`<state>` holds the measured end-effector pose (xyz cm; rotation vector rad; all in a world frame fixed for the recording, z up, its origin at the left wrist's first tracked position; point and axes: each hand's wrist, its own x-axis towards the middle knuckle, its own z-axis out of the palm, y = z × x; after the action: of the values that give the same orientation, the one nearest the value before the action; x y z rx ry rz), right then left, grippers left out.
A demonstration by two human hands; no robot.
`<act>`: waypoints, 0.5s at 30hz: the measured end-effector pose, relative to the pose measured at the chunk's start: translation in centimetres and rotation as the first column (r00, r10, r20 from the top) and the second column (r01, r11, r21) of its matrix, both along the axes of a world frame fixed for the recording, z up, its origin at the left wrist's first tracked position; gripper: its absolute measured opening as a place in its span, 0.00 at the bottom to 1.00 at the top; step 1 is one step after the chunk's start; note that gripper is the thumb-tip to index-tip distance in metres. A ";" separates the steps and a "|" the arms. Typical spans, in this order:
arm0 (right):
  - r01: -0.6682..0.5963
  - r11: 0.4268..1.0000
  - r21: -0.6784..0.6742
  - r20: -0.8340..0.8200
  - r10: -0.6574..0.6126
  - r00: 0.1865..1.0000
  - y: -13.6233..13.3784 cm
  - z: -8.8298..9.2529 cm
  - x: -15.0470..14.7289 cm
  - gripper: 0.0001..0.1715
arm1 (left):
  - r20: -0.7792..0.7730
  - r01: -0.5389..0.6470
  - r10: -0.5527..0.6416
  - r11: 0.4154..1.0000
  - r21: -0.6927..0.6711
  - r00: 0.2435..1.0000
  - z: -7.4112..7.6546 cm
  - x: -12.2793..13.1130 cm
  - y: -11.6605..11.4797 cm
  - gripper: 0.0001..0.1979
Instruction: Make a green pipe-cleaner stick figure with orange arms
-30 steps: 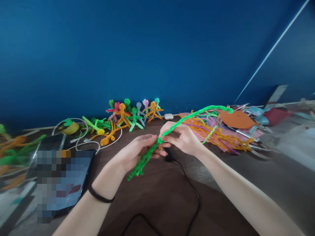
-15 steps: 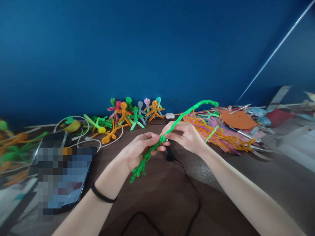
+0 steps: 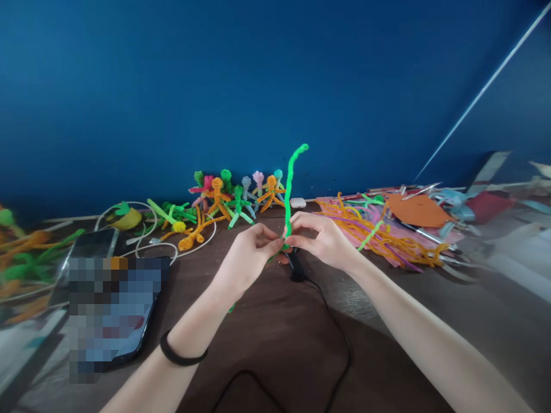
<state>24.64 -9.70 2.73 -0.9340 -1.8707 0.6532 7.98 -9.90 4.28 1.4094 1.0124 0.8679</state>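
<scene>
A fuzzy green pipe cleaner (image 3: 288, 195) stands up from between my fingertips, its top end bent to the right. Its lower part is a twisted bunch of green strands, mostly covered by my left hand, with a small tip showing below the wrist. My left hand (image 3: 252, 255) pinches the bunch near the twist. From the other side my right hand (image 3: 321, 238) closes thumb and forefinger on the base of the upright length. The two hands nearly touch over the dark table.
Several pipe-cleaner figures (image 3: 217, 198) stand against the blue wall. Loose orange pipe cleaners (image 3: 383, 241) lie right, by an orange sheet (image 3: 415, 210). A phone (image 3: 129, 315) lies left. A black cable (image 3: 344, 344) runs across the table (image 3: 258, 350). A white earbud case (image 3: 298, 202) sits behind my hands.
The free green length has swung from leaning right to nearly upright. My left hand has turned over so its back hides most of the green bunch; my right hand has barely shifted.
</scene>
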 end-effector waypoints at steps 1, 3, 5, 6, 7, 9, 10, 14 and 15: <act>0.001 1.000 -0.014 -0.004 -0.001 1.000 0.0 0.0 0.0 0.13 | -0.018 -0.005 0.006 1.000 0.023 1.000 -0.1 0.0 0.0 0.08; -0.002 0.999 -0.038 -0.017 0.002 1.000 0.0 0.0 -0.1 0.12 | -0.061 -0.014 0.019 0.996 0.084 0.998 -0.2 -0.1 0.1 0.08; 0.000 0.999 -0.041 -0.031 -0.001 1.000 -0.1 0.0 -0.2 0.12 | -0.091 -0.024 0.037 0.989 0.143 0.995 -0.4 -0.2 0.1 0.08; 0.007 0.999 -0.036 -0.036 -0.008 0.999 -0.1 0.1 -0.2 0.11 | -0.101 -0.030 0.048 0.985 0.167 0.994 -0.4 -0.2 0.0 0.07; 0.016 0.999 -0.029 -0.038 -0.017 0.999 -0.1 0.1 -0.2 0.11 | -0.113 -0.035 0.057 0.982 0.187 0.992 -0.5 -0.2 0.0 0.07; 0.035 0.999 -0.018 -0.045 -0.036 0.998 0.0 0.1 -0.2 0.10 | -0.144 -0.038 0.072 0.973 0.227 0.987 -0.5 -0.2 -0.1 0.07; 0.037 0.999 -0.018 -0.049 -0.038 0.998 0.0 0.1 -0.2 0.10 | -0.164 -0.037 0.080 0.968 0.249 0.983 -0.5 -0.2 -0.1 0.07; 0.015 1.000 -0.018 -0.073 -0.016 0.997 0.2 -0.2 -0.1 0.08 | -0.232 -0.041 0.127 0.938 0.344 0.964 -0.5 -0.2 -0.2 0.07; 0.011 1.000 -0.006 -0.076 -0.012 0.997 0.2 -0.3 -0.1 0.08 | -0.243 -0.043 0.140 0.929 0.368 0.960 -0.5 -0.2 -0.2 0.07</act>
<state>24.57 -9.45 2.43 -0.9105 -1.7954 0.6786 7.80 -10.12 3.79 1.8394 1.1700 0.9879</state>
